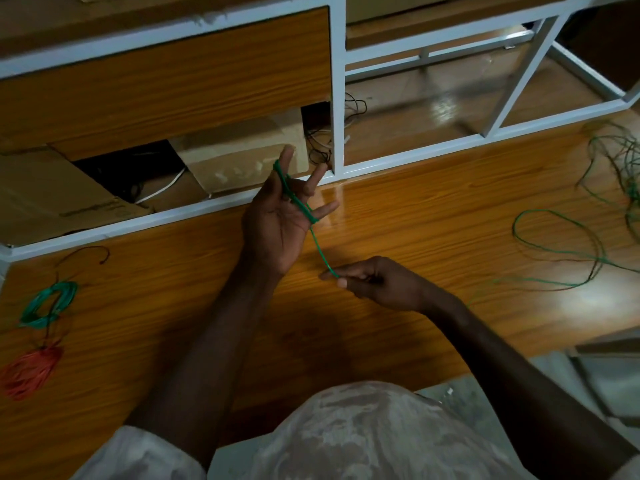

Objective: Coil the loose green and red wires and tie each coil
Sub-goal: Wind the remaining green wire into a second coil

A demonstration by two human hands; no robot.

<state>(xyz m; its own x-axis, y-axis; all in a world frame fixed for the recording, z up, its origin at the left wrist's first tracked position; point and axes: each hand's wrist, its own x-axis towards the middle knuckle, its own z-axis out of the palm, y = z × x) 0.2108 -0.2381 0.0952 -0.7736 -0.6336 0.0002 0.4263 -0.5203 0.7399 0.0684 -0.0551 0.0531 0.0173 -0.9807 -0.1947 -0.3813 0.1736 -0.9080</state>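
Note:
My left hand [277, 216] is raised palm-up with fingers spread, and green wire [320, 249] is wound across it from the index finger to the little finger. From there the strand runs down to my right hand [374, 280], which pinches it between thumb and fingers. Behind that hand the wire trails right into loose green loops [561, 251] on the wooden table. A coiled green bundle [48, 303] and a red bundle [31, 370] lie at the table's left.
A tangle of green and dark wires [620, 168] lies at the far right edge. A white metal frame [337, 98] with wood panels rises behind the table, with cardboard boxes [239, 154] and cables in its openings. A loose dark wire [86, 254] lies at left.

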